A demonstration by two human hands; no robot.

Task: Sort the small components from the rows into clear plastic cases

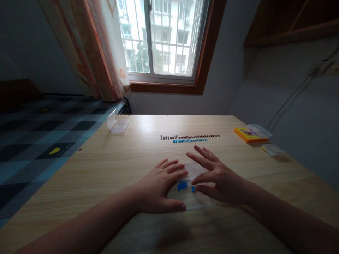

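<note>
A small clear plastic box (194, 203) lies on the wooden table (111, 165) in front of me, with small blue pieces (182, 186) inside. My left hand (159, 187) rests flat on the box's left side, fingers stretched out. My right hand (214, 174) rests on its right side, fingers spread, thumb near the blue pieces. Farther back lies a row of small dark pieces (189, 136) and, just in front of it, a shorter row of blue pieces (190, 140).
An open clear box (118, 124) stands at the table's back left. A yellow box with a clear lid (251, 134) and another small clear box (272, 150) lie at the right. A bed with a checked cover (39, 134) is left of the table.
</note>
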